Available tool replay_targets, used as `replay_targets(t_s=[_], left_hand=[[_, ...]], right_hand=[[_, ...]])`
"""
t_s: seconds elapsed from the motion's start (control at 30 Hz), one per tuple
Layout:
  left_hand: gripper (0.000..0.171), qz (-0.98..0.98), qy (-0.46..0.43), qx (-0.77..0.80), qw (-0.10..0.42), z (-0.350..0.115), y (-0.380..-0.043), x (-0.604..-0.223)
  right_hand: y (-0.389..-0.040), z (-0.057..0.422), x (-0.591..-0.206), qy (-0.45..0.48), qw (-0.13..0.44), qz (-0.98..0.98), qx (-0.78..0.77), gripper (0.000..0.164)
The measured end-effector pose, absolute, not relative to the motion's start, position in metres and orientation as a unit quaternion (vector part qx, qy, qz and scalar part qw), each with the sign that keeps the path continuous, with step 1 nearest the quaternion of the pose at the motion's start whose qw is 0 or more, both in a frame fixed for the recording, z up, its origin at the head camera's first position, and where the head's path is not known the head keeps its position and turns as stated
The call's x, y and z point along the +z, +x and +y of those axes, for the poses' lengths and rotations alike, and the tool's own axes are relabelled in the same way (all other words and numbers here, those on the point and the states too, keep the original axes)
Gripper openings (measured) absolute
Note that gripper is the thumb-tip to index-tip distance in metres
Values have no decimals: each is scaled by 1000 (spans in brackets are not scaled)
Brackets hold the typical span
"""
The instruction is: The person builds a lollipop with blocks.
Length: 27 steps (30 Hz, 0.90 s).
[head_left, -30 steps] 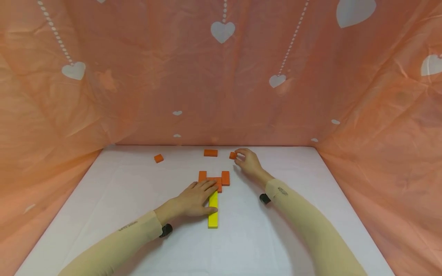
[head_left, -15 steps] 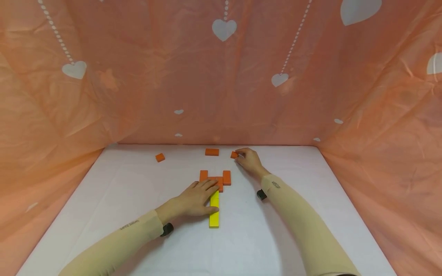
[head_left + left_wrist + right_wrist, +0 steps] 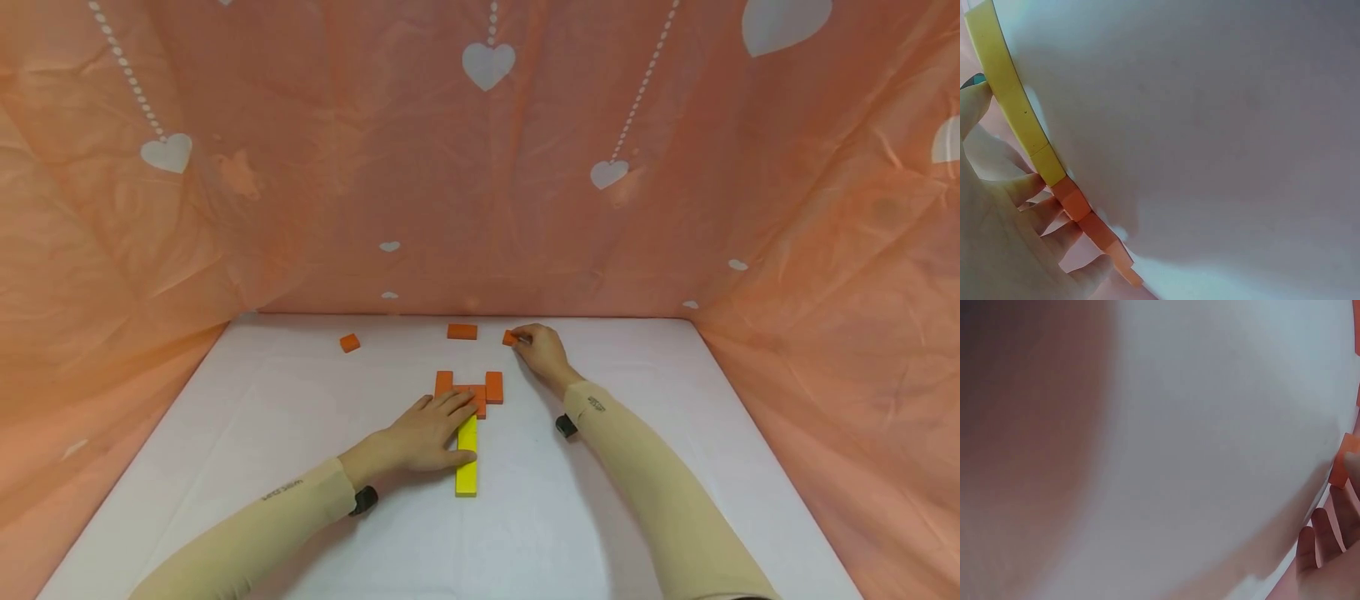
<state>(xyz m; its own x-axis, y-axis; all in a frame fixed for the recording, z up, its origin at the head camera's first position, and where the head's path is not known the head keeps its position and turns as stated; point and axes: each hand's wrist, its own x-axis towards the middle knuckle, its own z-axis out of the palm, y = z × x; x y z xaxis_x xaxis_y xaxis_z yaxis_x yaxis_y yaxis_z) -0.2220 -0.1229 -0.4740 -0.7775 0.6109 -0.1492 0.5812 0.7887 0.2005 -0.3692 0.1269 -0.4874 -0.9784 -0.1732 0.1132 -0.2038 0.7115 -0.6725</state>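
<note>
My left hand (image 3: 427,433) lies on a flat arrangement of blocks, its thumb over a long yellow block (image 3: 467,479) and its spread fingertips on the orange blocks (image 3: 477,396) at the far end. In the left wrist view, those fingertips touch the side of the yellow and orange row (image 3: 1099,229). Upright orange blocks flank the group, one on the left (image 3: 444,382) and one on the right (image 3: 494,387). Farther back, my right hand (image 3: 543,352) pinches a small orange block (image 3: 509,337) between thumb and fingers; the right wrist view shows this block (image 3: 1342,464) at its right edge.
Near the back edge lie a rectangular orange block (image 3: 462,332) and, to its left, a small orange block (image 3: 349,342). A white cloth (image 3: 300,400) covers the table. Orange curtains with white hearts (image 3: 480,183) enclose the back and both sides.
The right thumb and fingers have closed further over the small orange block, and the right forearm has swung slightly inward. The left hand stays on the blocks. The head view has shifted a little.
</note>
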Motion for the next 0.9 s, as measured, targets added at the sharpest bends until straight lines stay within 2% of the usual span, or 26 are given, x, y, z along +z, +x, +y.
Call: replay_targets(t_s=[0.4,0.67,0.9], left_hand=[[87,941,313,75,105,-122,-221,-472],[86,940,313,79,105,-123,-222,-471],[87,940,313,77,109,-123,-222,-470]], right_hand=[[-361,122,-483,112,36,-919,375,26],[-344,109,-472,134,-4,-893,430,29],[-331,92,-470,178,-7,-893,413,27]])
